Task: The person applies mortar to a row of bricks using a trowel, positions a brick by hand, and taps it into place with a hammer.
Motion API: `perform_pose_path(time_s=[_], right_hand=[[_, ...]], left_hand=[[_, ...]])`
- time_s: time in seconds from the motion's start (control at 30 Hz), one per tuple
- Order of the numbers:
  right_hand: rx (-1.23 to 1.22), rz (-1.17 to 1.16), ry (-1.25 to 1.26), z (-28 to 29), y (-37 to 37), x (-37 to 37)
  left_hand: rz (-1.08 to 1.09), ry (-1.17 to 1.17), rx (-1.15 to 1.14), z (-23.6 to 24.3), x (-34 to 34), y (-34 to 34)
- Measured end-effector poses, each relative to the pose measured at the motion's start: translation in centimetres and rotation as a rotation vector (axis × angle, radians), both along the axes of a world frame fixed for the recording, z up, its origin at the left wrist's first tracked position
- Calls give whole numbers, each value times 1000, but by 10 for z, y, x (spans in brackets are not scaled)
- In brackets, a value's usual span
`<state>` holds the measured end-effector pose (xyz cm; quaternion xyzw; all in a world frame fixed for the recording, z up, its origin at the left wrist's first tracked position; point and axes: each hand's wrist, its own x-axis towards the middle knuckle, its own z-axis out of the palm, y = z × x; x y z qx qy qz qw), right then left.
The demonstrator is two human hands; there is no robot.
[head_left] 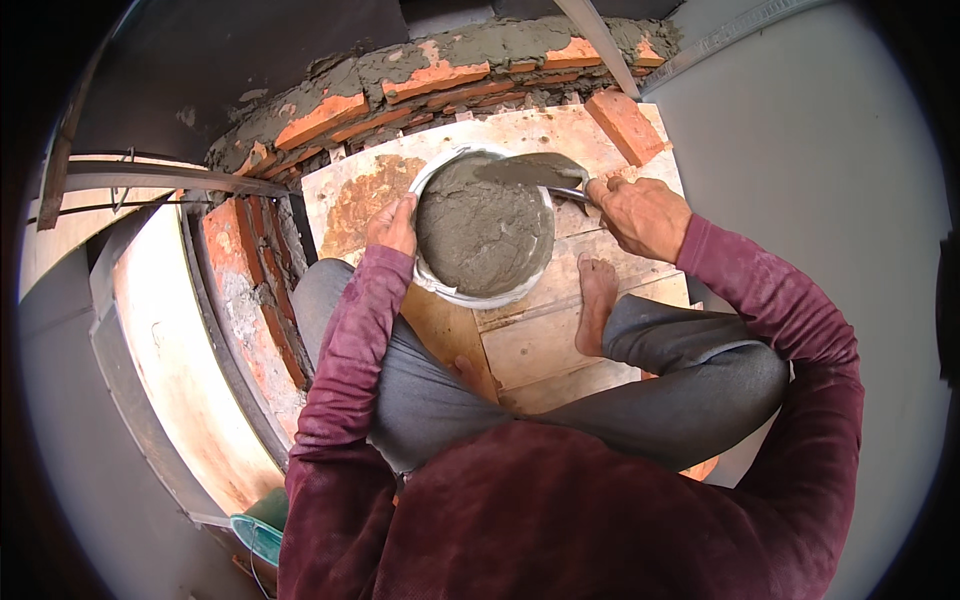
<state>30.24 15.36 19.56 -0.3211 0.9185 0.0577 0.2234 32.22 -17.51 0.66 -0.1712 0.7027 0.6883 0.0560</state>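
Note:
A round white bucket [425,277] full of wet grey mortar [480,235] stands on the wooden boards in front of me. My left hand [393,226] grips the bucket's rim on its left side, the thumb along the edge. In my right hand [640,215] is the handle of a trowel [530,170], its fingers wrapped round it at the bucket's right. The trowel's mortar-smeared blade reaches over the far right part of the rim, above the mortar. Whether the blade touches the mortar, I cannot tell.
Wooden boards [530,350] lie under my bare feet. Beyond them runs a low brick wall [430,80] topped with mortar. One loose brick [625,127] rests at the far right corner. Left are a brick pier [245,270] and a metal bar [170,178]. A green bucket [262,530] sits lower left.

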Motion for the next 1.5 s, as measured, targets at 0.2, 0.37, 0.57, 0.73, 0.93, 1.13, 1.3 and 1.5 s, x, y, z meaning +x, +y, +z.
perform_pose_path(time_s=[0.2, 0.37, 0.57, 0.73, 0.93, 1.13, 1.3, 1.5], right_hand=[[-104, -121, -226, -36, 12, 22], [-127, -96, -197, -22, 41, 24], [-178, -191, -330, -30, 4, 12], [-167, -461, -908, -51, -68, 21], [-83, 97, -290, -50, -87, 47], [100, 258, -98, 35, -94, 38], [-58, -81, -541, 41, -73, 5], [34, -34, -471, -39, -68, -3]], left_hand=[[29, 0, 86, 2, -4, 15], [-16, 53, 97, 7, -3, 26], [143, -65, 237, -14, 4, -16], [120, -109, 50, -2, 14, -16], [193, -125, 33, -5, 15, -11], [267, -237, 305, -32, 18, -28], [199, -88, 63, -36, 13, -16], [266, -160, 189, -54, 15, -15]])
